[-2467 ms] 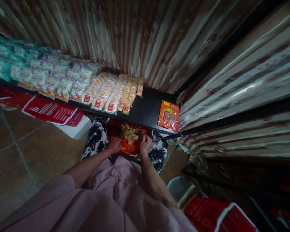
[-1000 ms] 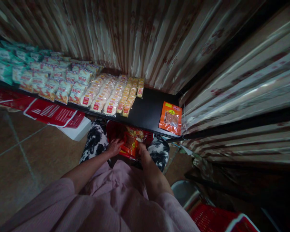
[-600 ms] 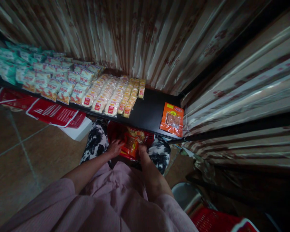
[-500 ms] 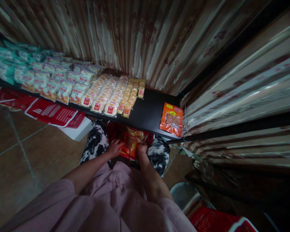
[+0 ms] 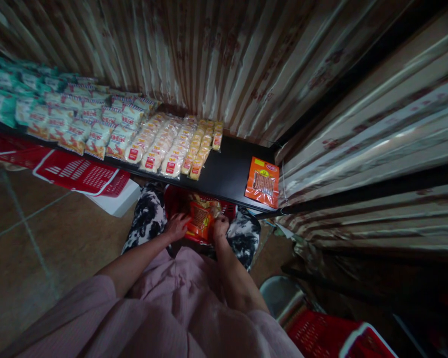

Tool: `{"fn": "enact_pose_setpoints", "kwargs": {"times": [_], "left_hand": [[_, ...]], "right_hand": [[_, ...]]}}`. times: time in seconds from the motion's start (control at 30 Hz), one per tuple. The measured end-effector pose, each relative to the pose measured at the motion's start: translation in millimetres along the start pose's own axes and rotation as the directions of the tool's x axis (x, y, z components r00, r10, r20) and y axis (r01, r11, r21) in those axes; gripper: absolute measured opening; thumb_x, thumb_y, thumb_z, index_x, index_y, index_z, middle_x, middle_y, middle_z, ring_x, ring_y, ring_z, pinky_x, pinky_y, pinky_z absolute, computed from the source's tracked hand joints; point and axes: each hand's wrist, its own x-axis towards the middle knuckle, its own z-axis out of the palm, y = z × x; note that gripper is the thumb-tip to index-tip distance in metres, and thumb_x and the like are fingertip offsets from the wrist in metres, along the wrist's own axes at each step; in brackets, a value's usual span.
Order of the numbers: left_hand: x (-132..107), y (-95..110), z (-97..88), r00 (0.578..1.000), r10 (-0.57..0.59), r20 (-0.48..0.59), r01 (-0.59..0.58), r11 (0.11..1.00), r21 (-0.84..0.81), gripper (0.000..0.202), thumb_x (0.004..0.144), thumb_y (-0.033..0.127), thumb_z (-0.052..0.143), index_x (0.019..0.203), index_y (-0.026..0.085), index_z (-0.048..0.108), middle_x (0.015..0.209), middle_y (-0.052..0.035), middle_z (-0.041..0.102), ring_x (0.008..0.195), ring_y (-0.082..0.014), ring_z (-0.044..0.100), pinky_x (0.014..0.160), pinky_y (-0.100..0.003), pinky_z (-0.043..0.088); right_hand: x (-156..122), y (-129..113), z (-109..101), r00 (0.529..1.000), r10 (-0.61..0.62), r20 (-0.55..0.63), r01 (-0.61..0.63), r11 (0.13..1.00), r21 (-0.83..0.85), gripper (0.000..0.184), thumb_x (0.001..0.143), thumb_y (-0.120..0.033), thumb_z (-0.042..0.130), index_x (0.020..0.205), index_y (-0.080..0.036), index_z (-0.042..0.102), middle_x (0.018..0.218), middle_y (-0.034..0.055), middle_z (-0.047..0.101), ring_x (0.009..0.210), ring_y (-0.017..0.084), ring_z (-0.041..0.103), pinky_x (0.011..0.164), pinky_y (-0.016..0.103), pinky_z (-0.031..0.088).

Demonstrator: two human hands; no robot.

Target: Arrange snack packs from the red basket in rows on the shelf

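A red basket (image 5: 175, 198) rests on my lap between my knees, under the edge of a black shelf (image 5: 227, 176). Orange snack packets (image 5: 200, 217) lie in it. My left hand (image 5: 176, 226) grips the near left rim of the basket with curled fingers. My right hand (image 5: 221, 227) is closed on the right side of an orange packet in the basket. One orange packet (image 5: 262, 181) lies alone on the shelf at the right end.
Rows of pale and yellow snack packets (image 5: 160, 146) cover the left part of the shelf. Red baskets (image 5: 78, 171) and a white box (image 5: 117, 199) sit on the tiled floor at left. Another red basket (image 5: 321, 333) and a grey stool (image 5: 280, 296) are at lower right. Striped curtains hang behind.
Earlier the basket showed loose yellowish packets; now an orange packet lies on top between my hands. My right hand has shifted along the packet's right edge. My left hand has stayed on the rim.
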Motion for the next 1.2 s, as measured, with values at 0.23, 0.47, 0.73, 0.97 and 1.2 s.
{"fn": "enact_pose_setpoints", "kwargs": {"times": [0.23, 0.47, 0.73, 0.97, 1.2], "left_hand": [[-2, 4, -1.7, 0.999, 0.03, -0.04, -0.032, 0.998, -0.054, 0.05, 0.076, 0.02, 0.052, 0.126, 0.026, 0.053, 0.13, -0.0067, 0.05, 0.115, -0.0232, 0.047, 0.103, -0.039, 0.035], [11, -5, 7.9, 0.989, -0.113, -0.095, 0.045, 0.845, -0.532, 0.029, 0.078, 0.019, 0.048, 0.1, 0.019, 0.067, 0.119, -0.0074, 0.06, 0.112, -0.0204, 0.053, 0.105, -0.035, 0.034], [19, -21, -2.8, 0.93, -0.365, -0.038, 0.176, 0.534, -0.827, 0.041, 0.083, 0.043, 0.037, 0.085, 0.015, 0.068, 0.083, -0.0066, 0.069, 0.081, -0.0186, 0.063, 0.078, -0.03, 0.047], [17, -13, -4.9, 0.91, -0.415, -0.018, 0.222, 0.521, -0.824, 0.026, 0.07, 0.039, 0.057, 0.074, 0.016, 0.068, 0.076, -0.0034, 0.068, 0.075, -0.0167, 0.061, 0.071, -0.025, 0.045], [18, -17, -0.9, 0.875, -0.483, -0.034, 0.249, 0.508, -0.825, 0.018, 0.069, 0.03, 0.057, 0.073, 0.016, 0.067, 0.075, -0.0033, 0.067, 0.074, -0.0165, 0.06, 0.069, -0.025, 0.045]], "right_hand": [[-12, -25, -15, 0.984, -0.177, -0.022, 0.174, 0.98, -0.094, 0.019, 0.082, -0.033, 0.042, 0.082, -0.019, 0.055, 0.085, 0.0042, 0.063, 0.083, 0.019, 0.056, 0.081, 0.032, 0.041], [-50, -39, -15, 0.731, -0.61, 0.307, 0.667, 0.734, -0.13, 0.027, 0.091, -0.026, 0.037, 0.089, -0.02, 0.063, 0.116, 0.0084, 0.061, 0.111, 0.019, 0.049, 0.098, 0.037, 0.037], [-80, -41, -10, 0.565, -0.653, 0.504, 0.795, 0.594, -0.121, 0.028, 0.09, -0.019, 0.042, 0.089, -0.021, 0.069, 0.117, 0.0088, 0.06, 0.114, 0.022, 0.047, 0.096, 0.039, 0.041], [-90, -47, -12, 0.462, -0.666, 0.586, 0.841, 0.539, -0.051, 0.024, 0.087, -0.016, 0.047, 0.09, -0.022, 0.069, 0.12, 0.0076, 0.058, 0.117, 0.021, 0.045, 0.097, 0.039, 0.042], [-86, -33, -9, 0.738, -0.542, 0.402, 0.648, 0.735, -0.2, 0.022, 0.085, -0.02, 0.046, 0.082, -0.019, 0.068, 0.122, 0.0101, 0.055, 0.116, 0.023, 0.045, 0.098, 0.044, 0.038]]}}
